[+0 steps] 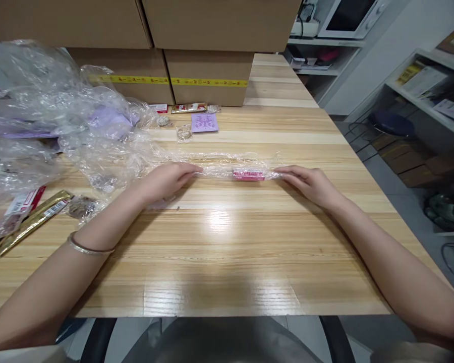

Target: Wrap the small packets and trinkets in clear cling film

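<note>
Stretched between my two hands is a sheet of clear plastic wrap (pixel 215 171), lying low over the wooden table. A small pink-red packet with white lettering (pixel 248 175) sits on or in the wrap, closer to the right end. My left hand (pixel 170 179), with a bracelet on the wrist, pinches the wrap's left end between thumb and fingers. At the right end, my right hand (pixel 308 182) pinches the wrap in the same way. Whether the film fully encloses the packet I cannot tell.
A large heap of crumpled clear plastic (pixel 71 116) covers the table's left side. Gold stick packets (pixel 32 222) and a small wrapped lump (pixel 81 206) lie near it. Farther back are a purple patterned card (pixel 205 122), another stick packet (pixel 189 108) and stacked cardboard boxes (pixel 212 75).
</note>
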`<state>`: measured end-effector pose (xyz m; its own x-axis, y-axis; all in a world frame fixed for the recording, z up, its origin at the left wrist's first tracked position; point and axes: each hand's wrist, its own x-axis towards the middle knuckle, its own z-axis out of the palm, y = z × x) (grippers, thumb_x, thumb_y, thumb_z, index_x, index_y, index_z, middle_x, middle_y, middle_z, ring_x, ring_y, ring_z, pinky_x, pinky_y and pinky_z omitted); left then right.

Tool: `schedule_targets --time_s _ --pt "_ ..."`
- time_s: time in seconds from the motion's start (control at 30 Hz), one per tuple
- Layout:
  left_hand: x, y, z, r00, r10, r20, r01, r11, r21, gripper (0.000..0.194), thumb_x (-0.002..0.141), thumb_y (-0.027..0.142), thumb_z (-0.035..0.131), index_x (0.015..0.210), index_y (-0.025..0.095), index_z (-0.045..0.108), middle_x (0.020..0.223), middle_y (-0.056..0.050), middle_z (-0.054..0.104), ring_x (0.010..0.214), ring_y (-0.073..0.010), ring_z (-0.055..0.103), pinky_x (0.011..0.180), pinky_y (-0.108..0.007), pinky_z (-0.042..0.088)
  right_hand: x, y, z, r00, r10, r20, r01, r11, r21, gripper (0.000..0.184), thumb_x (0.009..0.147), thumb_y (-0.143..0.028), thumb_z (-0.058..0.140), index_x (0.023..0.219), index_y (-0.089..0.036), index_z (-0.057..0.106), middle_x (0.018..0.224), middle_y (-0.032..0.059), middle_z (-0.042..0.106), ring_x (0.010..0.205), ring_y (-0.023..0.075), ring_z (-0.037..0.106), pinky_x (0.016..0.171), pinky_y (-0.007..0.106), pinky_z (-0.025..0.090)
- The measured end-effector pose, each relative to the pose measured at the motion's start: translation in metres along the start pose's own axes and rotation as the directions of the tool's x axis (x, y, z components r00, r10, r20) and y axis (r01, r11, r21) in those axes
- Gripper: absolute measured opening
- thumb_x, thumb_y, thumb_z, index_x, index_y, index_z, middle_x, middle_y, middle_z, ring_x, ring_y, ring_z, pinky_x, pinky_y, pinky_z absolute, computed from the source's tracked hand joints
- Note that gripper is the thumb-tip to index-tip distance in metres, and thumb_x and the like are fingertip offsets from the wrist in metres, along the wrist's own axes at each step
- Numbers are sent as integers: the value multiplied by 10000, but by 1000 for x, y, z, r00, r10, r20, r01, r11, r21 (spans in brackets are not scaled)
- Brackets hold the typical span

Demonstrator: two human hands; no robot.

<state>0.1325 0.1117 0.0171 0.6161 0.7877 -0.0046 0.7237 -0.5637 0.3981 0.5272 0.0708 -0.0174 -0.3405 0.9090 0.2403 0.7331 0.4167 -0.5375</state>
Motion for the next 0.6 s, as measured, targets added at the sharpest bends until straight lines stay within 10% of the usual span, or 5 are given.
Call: schedule_targets --time_s 0.3,0.43,0.6 --pt "22 -13 -24 977 -171 127 198 950 -243 386 783 555 642 932 220 763 929 -30 767 846 -217 687 738 -308 530 4 14 -20 929 366 49 -369 927 73 467 811 -668 608 751 -210 677 489 -1 595 365 142 503 388 286 404" --pt "24 -16 -16 967 -238 96 252 950 -185 440 806 589 586 934 189 719 892 -50 747 807 -216 674 696 -298 514 4 23 -16 927 329 -181 -370 882 -292 477 737 -700 666 763 -224 670 635 61 674 590 262 650 560 403 526" --pt "8 -23 -6 963 -224 -151 246 957 150 537 899 588 510 1223 170 603 1219 -159 638 1059 -323 635 872 -464 518 -1 -19 3 959 -52 -278 -87 881 -466 520 959 -455 494 1400 -180 493 1367 223 576 1296 409 516 1043 644 406"
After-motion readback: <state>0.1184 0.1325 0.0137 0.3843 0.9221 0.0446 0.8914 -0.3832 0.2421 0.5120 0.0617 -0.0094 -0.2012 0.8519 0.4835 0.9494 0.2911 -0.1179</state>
